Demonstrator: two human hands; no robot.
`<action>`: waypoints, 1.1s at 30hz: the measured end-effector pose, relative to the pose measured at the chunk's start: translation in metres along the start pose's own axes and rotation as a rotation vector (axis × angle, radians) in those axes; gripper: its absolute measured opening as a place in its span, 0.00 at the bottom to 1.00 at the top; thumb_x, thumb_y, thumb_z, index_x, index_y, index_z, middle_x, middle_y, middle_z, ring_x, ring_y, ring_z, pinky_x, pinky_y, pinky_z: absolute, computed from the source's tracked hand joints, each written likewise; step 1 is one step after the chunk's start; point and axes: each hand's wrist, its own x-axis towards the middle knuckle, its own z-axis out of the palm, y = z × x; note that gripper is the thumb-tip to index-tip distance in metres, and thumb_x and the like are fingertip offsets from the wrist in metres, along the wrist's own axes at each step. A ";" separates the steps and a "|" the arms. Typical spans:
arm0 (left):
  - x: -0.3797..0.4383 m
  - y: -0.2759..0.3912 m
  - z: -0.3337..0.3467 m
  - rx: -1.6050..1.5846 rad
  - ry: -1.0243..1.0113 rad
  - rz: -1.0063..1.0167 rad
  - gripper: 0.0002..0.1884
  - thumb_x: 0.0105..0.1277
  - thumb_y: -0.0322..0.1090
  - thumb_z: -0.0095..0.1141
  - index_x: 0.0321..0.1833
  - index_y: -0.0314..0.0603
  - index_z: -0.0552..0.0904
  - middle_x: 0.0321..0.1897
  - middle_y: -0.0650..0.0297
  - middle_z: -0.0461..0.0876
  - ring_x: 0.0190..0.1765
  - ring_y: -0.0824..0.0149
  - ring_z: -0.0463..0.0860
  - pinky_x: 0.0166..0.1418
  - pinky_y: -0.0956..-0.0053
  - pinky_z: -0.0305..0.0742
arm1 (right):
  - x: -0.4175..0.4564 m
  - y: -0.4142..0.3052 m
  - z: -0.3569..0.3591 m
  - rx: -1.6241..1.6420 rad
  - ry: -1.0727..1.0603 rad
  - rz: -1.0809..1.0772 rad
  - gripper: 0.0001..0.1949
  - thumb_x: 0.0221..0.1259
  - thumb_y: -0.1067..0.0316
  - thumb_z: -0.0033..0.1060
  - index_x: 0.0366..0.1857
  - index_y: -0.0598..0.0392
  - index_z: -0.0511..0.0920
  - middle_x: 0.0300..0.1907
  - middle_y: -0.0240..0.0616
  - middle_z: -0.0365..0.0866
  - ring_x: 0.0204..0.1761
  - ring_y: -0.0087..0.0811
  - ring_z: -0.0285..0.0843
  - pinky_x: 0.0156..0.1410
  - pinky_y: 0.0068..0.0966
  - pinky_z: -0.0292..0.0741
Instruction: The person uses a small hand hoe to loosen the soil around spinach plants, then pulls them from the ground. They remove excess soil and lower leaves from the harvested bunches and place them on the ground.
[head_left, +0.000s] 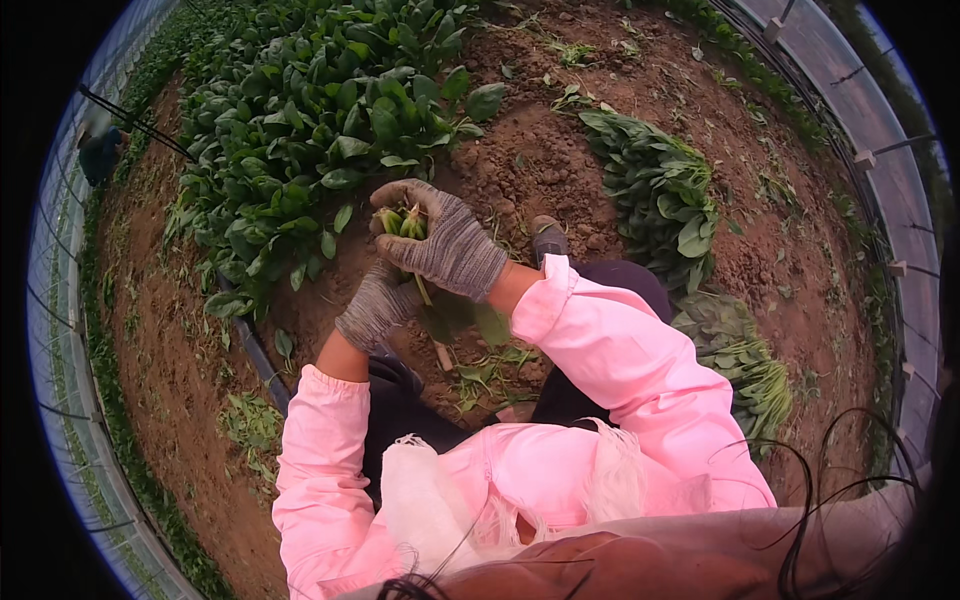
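Note:
Both my hands wear grey knitted gloves and meet around a small bunch of spinach-like greens (411, 223). My right hand (450, 244) wraps the cut stem ends, which point up between its thumb and fingers. My left hand (382, 304) is closed just below, around the stems, its fingers partly hidden behind the right hand. Leaves of the bunch hang down under my right wrist. Below my hands, a light wooden stick or handle (443, 355) shows on the soil.
Dense leafy plants (300, 112) grow ahead and to the left. Piles of cut greens lie at right, one farther (660, 187), one nearer (739, 352). A black pipe (259, 360) runs at left. Loose leaves (251, 427) lie beyond it. A person (100, 150) is far left, near the greenhouse wall.

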 end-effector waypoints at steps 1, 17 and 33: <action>-0.009 0.018 0.010 -0.037 0.001 -0.011 0.26 0.63 0.31 0.66 0.64 0.39 0.74 0.54 0.62 0.80 0.57 0.67 0.77 0.61 0.71 0.73 | 0.000 0.001 -0.002 -0.064 0.037 -0.060 0.21 0.58 0.66 0.69 0.54 0.54 0.74 0.46 0.33 0.79 0.46 0.22 0.76 0.54 0.22 0.77; -0.003 0.029 0.028 0.023 -0.022 0.229 0.40 0.54 0.32 0.70 0.71 0.39 0.64 0.60 0.61 0.75 0.61 0.67 0.75 0.63 0.69 0.73 | 0.010 -0.010 -0.003 -0.064 0.240 -0.185 0.20 0.57 0.65 0.69 0.51 0.58 0.74 0.43 0.35 0.78 0.46 0.24 0.76 0.55 0.24 0.75; -0.001 0.060 0.018 -0.417 0.323 0.445 0.29 0.62 0.41 0.67 0.64 0.42 0.73 0.55 0.65 0.77 0.57 0.68 0.76 0.63 0.70 0.72 | -0.006 0.023 -0.003 -0.202 -0.090 0.097 0.52 0.40 0.54 0.82 0.70 0.62 0.56 0.61 0.49 0.72 0.61 0.36 0.72 0.67 0.29 0.70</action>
